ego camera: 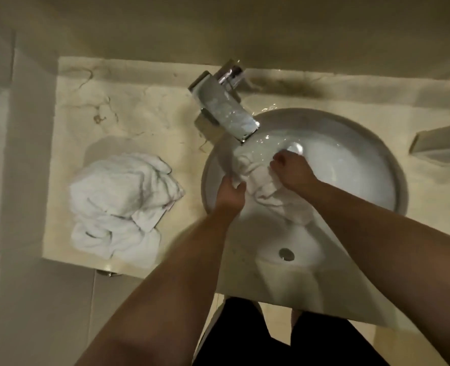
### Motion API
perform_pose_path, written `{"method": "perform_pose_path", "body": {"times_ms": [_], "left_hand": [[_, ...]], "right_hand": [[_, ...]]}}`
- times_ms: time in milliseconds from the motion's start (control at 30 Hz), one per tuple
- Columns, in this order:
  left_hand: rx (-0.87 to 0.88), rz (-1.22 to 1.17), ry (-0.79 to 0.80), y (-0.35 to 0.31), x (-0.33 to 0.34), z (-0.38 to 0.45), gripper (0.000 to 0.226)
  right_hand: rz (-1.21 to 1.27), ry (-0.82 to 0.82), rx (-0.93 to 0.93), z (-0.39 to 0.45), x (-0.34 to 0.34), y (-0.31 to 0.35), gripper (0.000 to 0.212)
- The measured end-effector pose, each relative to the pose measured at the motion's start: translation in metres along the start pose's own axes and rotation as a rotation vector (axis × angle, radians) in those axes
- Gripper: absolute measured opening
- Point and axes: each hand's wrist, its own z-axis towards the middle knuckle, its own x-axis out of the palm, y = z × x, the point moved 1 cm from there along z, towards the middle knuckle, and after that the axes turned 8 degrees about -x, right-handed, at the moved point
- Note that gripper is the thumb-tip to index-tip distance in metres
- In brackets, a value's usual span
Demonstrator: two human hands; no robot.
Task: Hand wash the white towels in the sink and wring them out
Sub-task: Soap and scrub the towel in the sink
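While both hands work inside the round white sink [392, 165], one wet white towel [258, 180] is stretched between them just below the spout of the chrome faucet [229, 112]. That towel is bunched into a rope-like shape whose long axis runs slantwise, from its upper end near the faucet spout down toward the sink's near rim, where its loose tail spreads out under the right forearm. One left hand [230, 195] grips the towel at the sink's left side, its fingers curled round the cloth and its thumb pressed against it. One right hand [291, 169] grips the same towel closer to the middle of the sink, fingers clamped over the fabric with the knuckles up. How many towels make up the heap of dry towels [121, 204] cannot be told; it lies crumpled on the marble counter [129, 112], well to the left of the sink and apart from it. One overflow hole [286, 254] shows on the sink's near wall, between the two forearms. One pale wedge-shaped object [443, 146], too blurred to identify, sits on the counter to the right of the sink.
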Motion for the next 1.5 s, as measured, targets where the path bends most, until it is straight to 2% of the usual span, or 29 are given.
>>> {"method": "perform_pose_path", "body": {"times_ms": [100,167,233,300,333,433,567,600,667,700,733,800,867,900,967,1033,1100,1167,1367,1500], "left_hand": [[-0.068,-0.079,0.068,0.0,0.003,0.02,0.043],[-0.099,-0.102,0.124,-0.002,0.004,0.03,0.037],[-0.112,-0.161,0.161,-0.004,0.006,0.037,0.027],[-0.129,-0.256,0.202,-0.01,0.008,0.033,0.013],[-0.139,-0.292,0.187,-0.01,0.009,0.036,0.013],[-0.122,-0.263,0.155,-0.006,0.008,0.036,0.041],[-0.073,-0.321,0.172,-0.01,-0.002,0.027,0.027],[-0.066,-0.351,0.185,-0.015,-0.004,0.022,0.023],[-0.054,-0.349,0.178,-0.02,-0.004,0.017,0.025],[-0.056,-0.325,0.16,-0.022,-0.006,0.015,0.028],[-0.06,-0.318,0.14,-0.025,-0.008,0.013,0.029],[-0.055,-0.307,0.133,-0.027,-0.011,0.011,0.031],[-0.027,-0.282,0.138,-0.028,-0.013,0.008,0.033],[-0.009,-0.276,0.135,-0.029,-0.014,0.005,0.033],[0.022,-0.267,0.117,-0.028,-0.013,-0.002,0.032],[0.03,-0.269,0.106,-0.028,-0.014,-0.007,0.03],[0.06,-0.257,0.11,-0.027,-0.013,-0.015,0.025],[0.109,-0.239,0.104,-0.03,-0.014,-0.027,0.025],[0.195,-0.269,0.174,-0.053,-0.028,-0.058,0.017],[0.235,-0.323,0.225,-0.087,-0.039,-0.089,0.02]], "right_hand": [[-0.077,0.115,0.031,0.021,0.025,0.002,0.05],[-0.141,0.172,0.067,0.027,0.036,-0.001,0.054],[-0.177,0.193,0.063,0.028,0.042,-0.004,0.046],[-0.162,0.2,0.019,0.026,0.046,-0.005,0.024],[-0.134,0.192,0.003,0.025,0.047,-0.006,0.017],[-0.046,0.116,-0.008,0.015,0.043,-0.008,0.03],[0.082,-0.096,-0.022,-0.009,0.036,-0.011,0.024],[0.123,-0.137,-0.009,-0.014,0.037,-0.012,0.028],[0.089,-0.133,0.02,-0.026,0.043,-0.009,0.054],[-0.023,-0.085,0.008,-0.032,0.048,-0.011,0.067],[-0.148,-0.037,-0.022,-0.036,0.057,-0.017,0.071],[-0.294,-0.028,-0.089,-0.044,0.067,-0.027,0.051],[-0.287,-0.109,-0.082,-0.05,0.067,-0.026,0.021],[-0.278,-0.145,-0.037,-0.051,0.065,-0.025,0.015],[-0.279,-0.157,0.04,-0.055,0.062,-0.029,0.017],[-0.295,-0.1,0.093,-0.058,0.061,-0.032,0.024],[-0.207,-0.093,0.108,-0.068,0.058,-0.032,0.023],[0.013,-0.145,0.119,-0.079,0.05,-0.028,0.022],[0.614,-0.418,0.17,-0.107,0.006,0.003,0.029],[0.785,-0.429,0.204,-0.128,-0.028,0.013,0.02]]}}
